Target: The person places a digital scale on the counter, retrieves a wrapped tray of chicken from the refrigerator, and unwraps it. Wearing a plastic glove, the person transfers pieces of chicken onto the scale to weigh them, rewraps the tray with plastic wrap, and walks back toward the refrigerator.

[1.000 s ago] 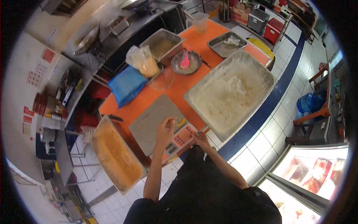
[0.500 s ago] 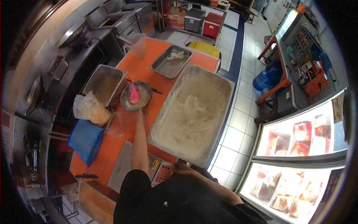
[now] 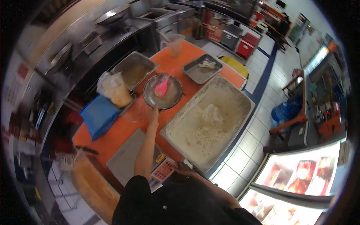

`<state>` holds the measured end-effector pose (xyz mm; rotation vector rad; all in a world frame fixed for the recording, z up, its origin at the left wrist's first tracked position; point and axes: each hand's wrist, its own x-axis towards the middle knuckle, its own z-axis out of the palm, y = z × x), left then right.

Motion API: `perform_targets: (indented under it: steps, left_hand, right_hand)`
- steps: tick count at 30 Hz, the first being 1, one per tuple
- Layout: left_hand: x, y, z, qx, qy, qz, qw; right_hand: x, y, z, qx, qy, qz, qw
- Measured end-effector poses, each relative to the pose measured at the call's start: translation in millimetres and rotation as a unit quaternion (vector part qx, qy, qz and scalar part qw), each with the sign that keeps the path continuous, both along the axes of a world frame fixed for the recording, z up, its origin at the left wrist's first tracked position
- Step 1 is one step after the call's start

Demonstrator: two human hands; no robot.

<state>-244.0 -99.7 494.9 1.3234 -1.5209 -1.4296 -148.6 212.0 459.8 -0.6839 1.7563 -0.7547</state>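
Note:
My left hand [image 3: 153,112] grips the near rim of a round metal bowl [image 3: 149,87], and its fingers are partly hidden there. A pink spoon [image 3: 161,89] rests in the bowl over a pale, wet-looking content. Close to my body, my right hand [image 3: 183,168] is at the right edge of a digital scale's keypad [image 3: 165,170], beside the near corner of a large metal tray of flour [image 3: 210,123]. Shadow hides its fingers. The scale's flat metal platform [image 3: 131,157] lies under my left forearm. Pale lumps [image 3: 212,113] sit in the flour.
On the orange table [image 3: 198,50] are a deep metal pan [image 3: 135,69], a shallow tray [image 3: 200,74], a plastic jug [image 3: 174,45], a bag of orange crumbs [image 3: 118,93], a blue bag [image 3: 98,114] and a knife [image 3: 87,150]. A lit display freezer [image 3: 296,176] stands at right.
My view has turned, so the table sits further right and lower. The bowl appears slightly nearer to me, with my left hand still at its rim. My right hand stays by the keypad.

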Motion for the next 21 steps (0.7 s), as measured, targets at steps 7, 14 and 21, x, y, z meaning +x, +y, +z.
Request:
perform_targets:
  steps: [7,14,21]
  left_hand:
    - [188,88,80,0.075,0.133,0.008,0.988]
    - [322,181,83,0.068,0.074,0.125,0.987]
    - [348,204,54,0.152,0.123,0.124,0.973]
  right_hand:
    - [16,4,-96,-0.111,0.129,0.028,0.985]
    - [8,6,-45,-0.136,0.009,-0.03,0.99]
    - [6,7,-19,-0.07,-0.111,-0.019,0.991]
